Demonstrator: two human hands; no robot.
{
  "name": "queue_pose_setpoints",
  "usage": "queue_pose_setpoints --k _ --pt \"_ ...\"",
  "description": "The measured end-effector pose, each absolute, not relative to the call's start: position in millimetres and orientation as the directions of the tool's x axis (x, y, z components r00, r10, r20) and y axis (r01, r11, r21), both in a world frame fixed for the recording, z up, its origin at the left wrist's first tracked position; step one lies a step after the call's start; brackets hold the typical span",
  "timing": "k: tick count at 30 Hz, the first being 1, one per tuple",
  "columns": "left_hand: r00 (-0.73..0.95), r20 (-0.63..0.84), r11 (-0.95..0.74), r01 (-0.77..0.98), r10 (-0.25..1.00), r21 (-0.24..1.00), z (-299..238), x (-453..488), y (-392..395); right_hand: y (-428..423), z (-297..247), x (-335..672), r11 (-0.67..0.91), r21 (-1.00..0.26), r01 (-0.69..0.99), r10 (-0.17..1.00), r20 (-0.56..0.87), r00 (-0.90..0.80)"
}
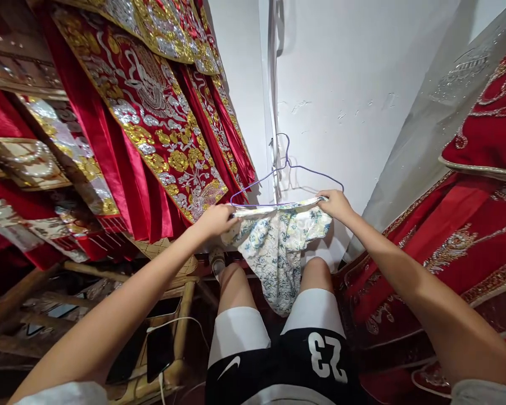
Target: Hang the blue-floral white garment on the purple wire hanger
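A bamboo frame (pixel 184 320) carries a black phone (pixel 160 351) just inside its right edge, near the nearest corner. A white cable (pixel 168 323) extends from the phone's far end across that edge; a white cord (pixel 162 388) meets its near end.

The floral garment (pixel 274 256) is white, scattered with blue flowers and touches of pale yellow-green. Its top edge is pulled nearly straight along the lower bar of the purple hanger (pixel 287 162); the left part of that bar shows just above the fabric, while the cloth hides much of the right part (whether the edge is folded over the bar, I cannot tell). Below the hanger, the body of the garment hangs loose and creased, narrowing to a rounded lower end. Wider, gathered portions flare out to either side just under the bar. The hanger itself is thin, with sloping shoulders, its neck and curved hook upright above the garment.
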State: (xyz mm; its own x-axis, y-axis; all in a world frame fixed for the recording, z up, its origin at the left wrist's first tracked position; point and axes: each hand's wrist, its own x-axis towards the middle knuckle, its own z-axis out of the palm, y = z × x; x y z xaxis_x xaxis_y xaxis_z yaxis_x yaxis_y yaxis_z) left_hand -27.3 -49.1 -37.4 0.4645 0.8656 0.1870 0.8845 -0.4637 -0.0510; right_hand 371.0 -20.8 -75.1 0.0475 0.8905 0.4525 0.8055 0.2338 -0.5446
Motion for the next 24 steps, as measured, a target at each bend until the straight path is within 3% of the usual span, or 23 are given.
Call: queue_pose_setpoints --k 5,7,11,13,18,21,24 --pt "0.469 0.337 -0.488 0.872 0.816 -0.033 -6 -11 -37 -43 -60 371 0.206 -0.528 0.824 0.903 0.427 0.048" --pt "0.502 0.396 -0.576 0.812 0.769 0.090 2 -3 -33 -52 -60 364 0.236 -0.556 0.797 0.919 0.393 0.002" --pt "0.446 0.501 -0.664 0.598 0.741 0.449 11 10 -25 -70 -62 355 0.351 -0.629 0.694 0.922 0.360 -0.140" --pt "0.394 0.511 -0.640 0.564 0.764 0.522 11 11 -22 -77 -61 360 0.389 -0.634 0.669 0.898 0.424 -0.120" --pt "0.402 0.447 -0.600 0.575 0.799 0.556 8 5 -12 -79 -47 393 0.352 -0.685 0.638 0.792 0.581 0.187" --pt "0.360 0.510 -0.613 0.599 0.781 0.515 8 3 -5 -74 -32 405 0.299 -0.805 0.512 0.881 0.440 0.177" --pt "0.133 0.616 -0.538 0.649 0.776 0.538 8 2 0 -73 -20 400 0.233 -0.947 0.223 0.971 0.238 -0.005"
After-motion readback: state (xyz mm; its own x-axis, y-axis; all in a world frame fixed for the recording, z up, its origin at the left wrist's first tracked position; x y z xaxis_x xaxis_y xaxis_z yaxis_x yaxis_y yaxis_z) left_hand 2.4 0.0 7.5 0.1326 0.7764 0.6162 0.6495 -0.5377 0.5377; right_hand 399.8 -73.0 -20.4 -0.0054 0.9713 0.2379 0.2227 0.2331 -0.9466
